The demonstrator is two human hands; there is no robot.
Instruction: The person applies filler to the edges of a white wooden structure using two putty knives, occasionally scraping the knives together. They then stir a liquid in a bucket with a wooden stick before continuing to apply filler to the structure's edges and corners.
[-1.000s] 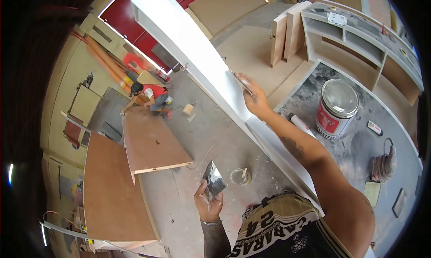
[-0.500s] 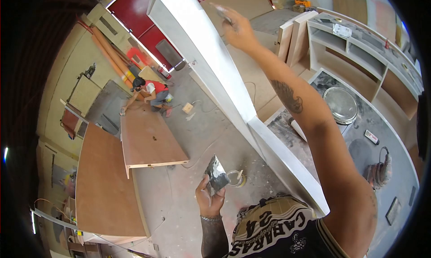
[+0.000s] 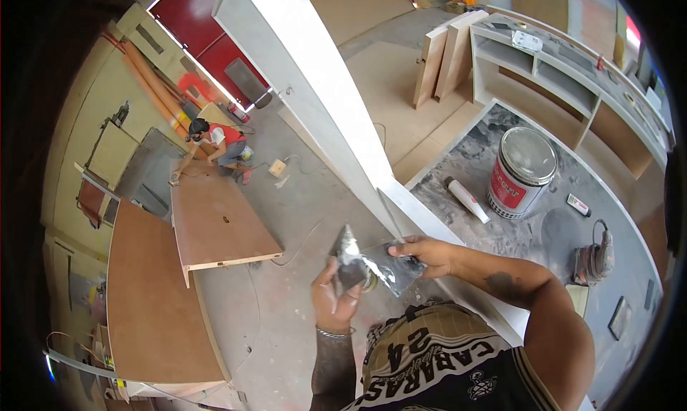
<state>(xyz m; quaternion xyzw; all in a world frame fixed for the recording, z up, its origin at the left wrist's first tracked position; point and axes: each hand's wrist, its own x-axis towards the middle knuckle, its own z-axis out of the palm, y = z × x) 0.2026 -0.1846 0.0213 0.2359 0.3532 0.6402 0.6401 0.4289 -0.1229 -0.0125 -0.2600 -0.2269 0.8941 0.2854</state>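
Low in the middle of the head view, my left hand grips a flat metal plate smeared with pale paste. My right hand holds a thin metal scraper by its edge. The two blades meet or overlap in front of my torso. Behind them a small open tin is mostly hidden. A long white panel runs diagonally from the top to the right of my body.
A grey worktop at right holds a large paint can, a white tube and a sander. At left, a person in a red vest bends over a brown board. Cables cross the floor.
My right hand has come down from the upper part of the white panel to the plate in my left hand. The view has shifted slightly, and the paint can is now unobstructed.
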